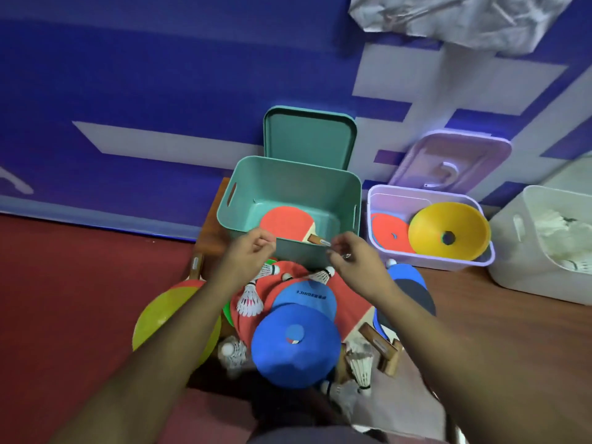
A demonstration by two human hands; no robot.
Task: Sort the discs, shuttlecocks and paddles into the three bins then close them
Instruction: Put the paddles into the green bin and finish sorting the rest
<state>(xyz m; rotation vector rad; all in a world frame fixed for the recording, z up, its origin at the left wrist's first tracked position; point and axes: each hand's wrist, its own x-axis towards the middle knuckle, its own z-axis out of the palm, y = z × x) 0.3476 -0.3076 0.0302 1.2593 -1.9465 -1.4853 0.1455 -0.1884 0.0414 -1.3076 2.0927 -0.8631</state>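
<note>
Paddle lies in the bin just beyond my fingers, handle pointing back, nearer my right hand than my left hand. Both curl; I cannot tell if they grip.

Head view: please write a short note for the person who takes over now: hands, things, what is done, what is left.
Left hand and right hand: both at the near rim of the teal bin, fingers curled; a grip is unclear.
Done: one red paddle in the teal bin; orange disc and yellow disc in the purple bin; shuttlecocks in the white bin.
Left: sort the mixed pile in front, then close all three open bins.
</note>
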